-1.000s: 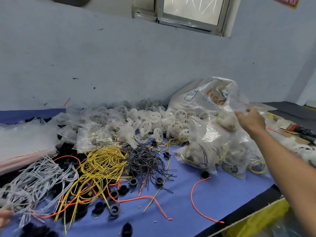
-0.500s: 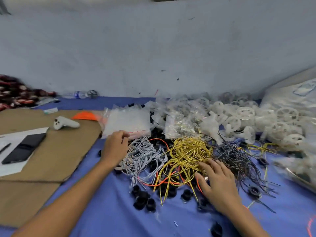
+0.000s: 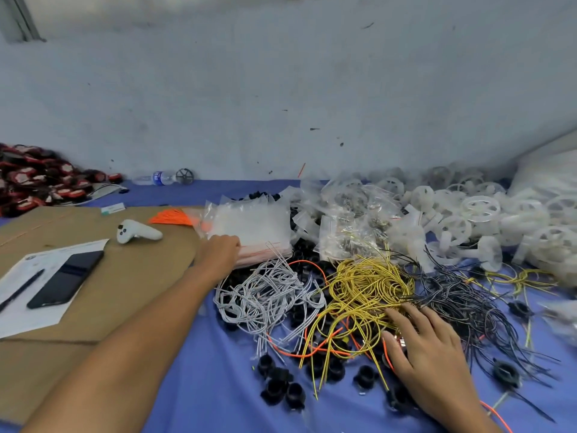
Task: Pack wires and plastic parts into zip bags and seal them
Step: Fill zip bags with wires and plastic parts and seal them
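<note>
A stack of empty clear zip bags (image 3: 253,225) lies at the back of the blue cloth. My left hand (image 3: 220,250) reaches to its near left edge, fingertips at the stack; the back of the hand hides whether they pinch a bag. My right hand (image 3: 427,348) lies flat with spread fingers on the near edge of the yellow wires (image 3: 368,285), beside the black wires (image 3: 462,298). Grey-white wires (image 3: 265,295) lie left of the yellow ones, with orange wires (image 3: 312,351) threading through. Black plastic parts (image 3: 281,385) sit at the front. White plastic wheels (image 3: 477,210) are heaped at the back right.
Small filled bags (image 3: 349,232) lie behind the wires. On the cardboard sheet (image 3: 125,301) at the left are a phone (image 3: 67,278), a paper (image 3: 18,314), a pen (image 3: 22,289), a white controller (image 3: 137,232) and an orange wire bundle (image 3: 170,217). A water bottle (image 3: 156,177) lies by the wall.
The view swung left, away from the filled bags. My right hand left those bags and came down on the wires. My left hand came up from the front left to the bag stack.
</note>
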The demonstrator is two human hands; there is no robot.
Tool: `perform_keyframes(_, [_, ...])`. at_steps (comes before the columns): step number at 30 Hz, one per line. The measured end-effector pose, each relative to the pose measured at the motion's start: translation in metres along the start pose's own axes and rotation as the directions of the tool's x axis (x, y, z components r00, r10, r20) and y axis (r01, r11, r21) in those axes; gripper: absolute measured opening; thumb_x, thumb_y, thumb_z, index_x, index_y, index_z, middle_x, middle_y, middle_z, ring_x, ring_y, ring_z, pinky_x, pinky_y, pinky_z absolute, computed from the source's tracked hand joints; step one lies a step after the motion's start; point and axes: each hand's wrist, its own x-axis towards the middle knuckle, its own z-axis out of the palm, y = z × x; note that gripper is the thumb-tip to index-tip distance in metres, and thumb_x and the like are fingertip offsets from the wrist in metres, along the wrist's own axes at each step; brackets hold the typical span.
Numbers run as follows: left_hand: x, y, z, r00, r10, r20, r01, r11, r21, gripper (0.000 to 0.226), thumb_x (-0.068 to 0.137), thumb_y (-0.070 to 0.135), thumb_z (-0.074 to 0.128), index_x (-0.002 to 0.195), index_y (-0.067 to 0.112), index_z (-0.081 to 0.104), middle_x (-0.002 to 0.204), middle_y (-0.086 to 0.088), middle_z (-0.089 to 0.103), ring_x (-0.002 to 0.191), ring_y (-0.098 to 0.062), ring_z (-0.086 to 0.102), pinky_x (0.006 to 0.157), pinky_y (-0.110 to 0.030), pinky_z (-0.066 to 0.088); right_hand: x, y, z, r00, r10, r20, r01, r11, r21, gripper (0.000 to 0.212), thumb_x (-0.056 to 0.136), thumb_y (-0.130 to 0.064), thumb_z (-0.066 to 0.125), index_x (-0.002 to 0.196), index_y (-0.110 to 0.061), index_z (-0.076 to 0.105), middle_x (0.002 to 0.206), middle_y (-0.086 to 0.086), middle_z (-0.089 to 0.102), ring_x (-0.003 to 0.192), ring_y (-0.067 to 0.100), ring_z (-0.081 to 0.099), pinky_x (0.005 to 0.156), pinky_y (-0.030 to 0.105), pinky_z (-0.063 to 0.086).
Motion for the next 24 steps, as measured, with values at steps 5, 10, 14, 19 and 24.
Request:
perform_keyframes(5, [0.006,-0.013,-0.016,0.992,-0.124,0.038,0.129,0.978,-0.164,0.013,0.092,0.021,0.056,0.082,0.022,0.064,0.087,0.003,0.069,0.081,-0.019,0.062,0.067,-0.033,0.049,0.001,0.002,0.004,1.000,0.006,-0.019,-0.006,1.000,0.000,0.063,0.089,-0.065,0.020,0.132,-0.038,0.056,0.141,-0.006,0.052,0.138,0.024,0.037,0.111,0.045,0.028])
perform_keyframes(10, [0.009,-0.014,-0.039,0.954,-0.174,0.243,0.281,0.802,-0.527,0.003,0.083,0.013,0.069,0.081,0.013,0.070,0.083,-0.005,0.071,0.071,-0.019,0.061,0.064,-0.032,0.051,0.001,0.002,0.002,0.999,-0.012,-0.035,0.012,1.000,0.010,0.067,0.087,-0.067,0.014,0.134,-0.040,0.054,0.144,-0.008,0.048,0.140,0.022,0.032,0.113,0.042,0.024])
perform_keyframes(14, [-0.021,0.014,-0.058,0.941,-0.098,0.325,0.318,0.591,-0.741,0.024,0.084,-0.001,0.063,0.100,0.017,0.068,0.085,-0.002,0.069,0.050,-0.008,0.044,0.045,-0.020,0.039,0.000,0.002,-0.001,0.999,-0.019,-0.036,0.021,0.999,0.044,0.066,0.086,-0.067,0.017,0.133,-0.040,0.055,0.144,-0.008,0.049,0.141,0.022,0.033,0.113,0.041,0.024])
perform_keyframes(19, [-0.085,0.064,-0.057,0.957,0.019,0.291,0.253,0.441,-0.861,0.008,0.094,0.021,0.065,0.094,0.016,0.071,0.050,0.009,0.052,0.041,-0.008,0.040,0.042,-0.019,0.036,0.003,0.009,0.000,0.983,-0.025,-0.180,0.060,0.979,0.194,0.034,0.096,-0.049,0.048,0.113,-0.028,0.069,0.121,-0.008,0.066,0.128,0.023,0.049,0.108,0.043,0.034])
perform_keyframes(24, [-0.136,0.107,-0.049,0.949,0.026,0.315,0.283,0.373,-0.884,0.019,0.095,0.021,0.060,0.078,0.021,0.069,0.055,0.008,0.056,0.045,-0.010,0.046,0.042,-0.019,0.039,0.004,0.008,-0.012,0.945,0.009,-0.328,0.141,0.892,0.429,0.022,0.096,-0.037,0.054,0.100,-0.022,0.070,0.101,-0.007,0.069,0.102,0.022,0.061,0.094,0.046,0.045])
